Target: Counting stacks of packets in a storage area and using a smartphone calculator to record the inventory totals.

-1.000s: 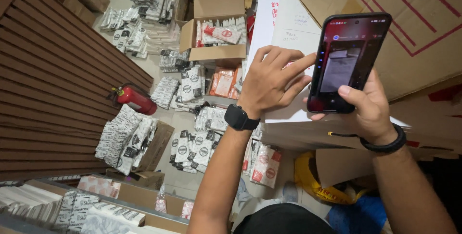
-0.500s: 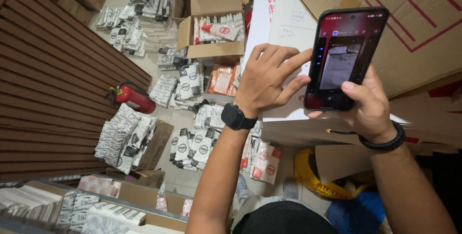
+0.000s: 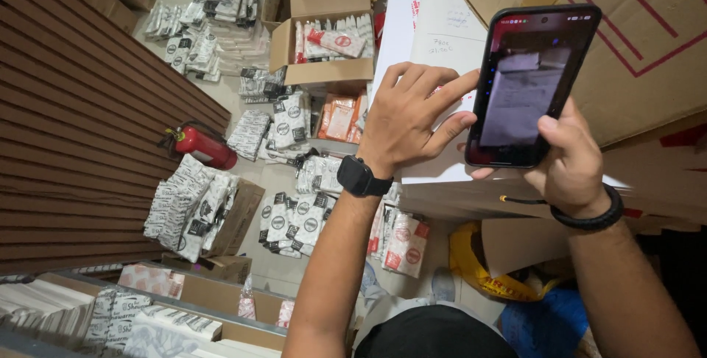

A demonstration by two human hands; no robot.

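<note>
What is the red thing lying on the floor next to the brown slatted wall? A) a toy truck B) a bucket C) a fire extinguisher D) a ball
C: the fire extinguisher is a red cylinder with a nozzle and a black hose at its top, lying on its side beside the slatted wall.

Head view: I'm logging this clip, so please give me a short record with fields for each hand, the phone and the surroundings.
right hand: right hand grips the black phone upright
left hand: left hand with index finger touching the phone's left edge; black smartwatch on the wrist
phone: screen lit, showing a pale sheet
under hands: white paper sheet on cardboard box
floor: red fire extinguisher, open box of packets
</note>
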